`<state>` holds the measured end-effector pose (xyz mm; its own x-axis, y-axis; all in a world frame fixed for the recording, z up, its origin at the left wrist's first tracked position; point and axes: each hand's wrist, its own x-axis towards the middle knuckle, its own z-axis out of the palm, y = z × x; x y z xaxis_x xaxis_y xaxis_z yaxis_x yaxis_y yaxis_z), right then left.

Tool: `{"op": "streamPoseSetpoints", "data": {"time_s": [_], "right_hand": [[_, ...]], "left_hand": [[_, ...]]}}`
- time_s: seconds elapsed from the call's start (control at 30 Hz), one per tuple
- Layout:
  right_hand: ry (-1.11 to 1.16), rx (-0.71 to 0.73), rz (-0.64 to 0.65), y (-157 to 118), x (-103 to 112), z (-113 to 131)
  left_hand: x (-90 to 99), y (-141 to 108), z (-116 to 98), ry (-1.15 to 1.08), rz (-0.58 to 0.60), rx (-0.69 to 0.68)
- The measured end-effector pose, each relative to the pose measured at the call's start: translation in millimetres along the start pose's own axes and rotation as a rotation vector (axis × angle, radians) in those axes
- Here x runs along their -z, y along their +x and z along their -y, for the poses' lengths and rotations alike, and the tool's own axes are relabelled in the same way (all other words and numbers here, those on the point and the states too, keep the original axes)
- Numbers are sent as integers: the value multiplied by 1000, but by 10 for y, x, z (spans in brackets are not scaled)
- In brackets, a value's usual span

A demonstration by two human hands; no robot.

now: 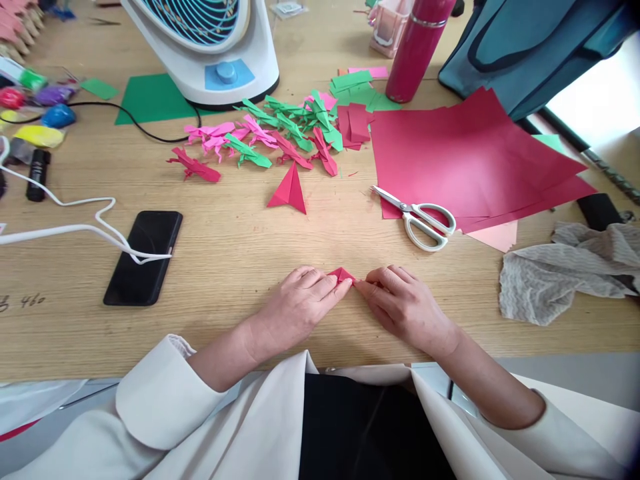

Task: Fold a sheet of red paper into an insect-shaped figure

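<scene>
A small folded piece of red paper (342, 274) lies on the table between my two hands, mostly covered by fingers. My left hand (307, 293) presses on it from the left, with thumb and fingertips closed on it. From the right, the fingertips of my right hand (400, 300) pinch its edge. Beyond them sits a red folded paper triangle (290, 190) with a crease down its middle. Scissors (420, 217) with white handles lie to the right, blades pointing left, partly on large red paper sheets (450, 160).
Several folded pink, green and red paper figures (295, 120) lie in a cluster behind. A white fan (225, 60), a red bottle (415, 50) and a blue bag (530, 53) stand at the back. A phone (145, 257) with a white cable lies left; a grey cloth (555, 273) lies right.
</scene>
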<state>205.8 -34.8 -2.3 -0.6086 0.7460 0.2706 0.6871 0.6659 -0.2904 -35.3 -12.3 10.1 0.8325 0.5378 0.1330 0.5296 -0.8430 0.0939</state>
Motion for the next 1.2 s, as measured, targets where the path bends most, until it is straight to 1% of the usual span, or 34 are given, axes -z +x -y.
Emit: {"op": "streamPoseSetpoints", "data": {"time_s": [0.13,0.3,0.4,0.63,0.93,1.07,1.2], "right_hand": [[74,-23,-9,-10,-5,-14],[256,-140,-53,-4,25,-23],[300,-187,-55,37,48,-7],[205,-189,-31,126,15,19],[44,-166,-8,185,-31,35],[-22,-171,14,214,-48,46],[-25,-193,30,223,-61,46]], "left_hand": [[-5,10,-33,-14,11,49],[-44,19,-32,-82,-25,99],[-60,35,-11,-114,-52,105],[-30,121,-2,-171,-79,134],[-10,228,-9,-195,-82,190],[-32,342,-19,-210,-70,249],[-69,430,-22,-273,-57,312]]}}
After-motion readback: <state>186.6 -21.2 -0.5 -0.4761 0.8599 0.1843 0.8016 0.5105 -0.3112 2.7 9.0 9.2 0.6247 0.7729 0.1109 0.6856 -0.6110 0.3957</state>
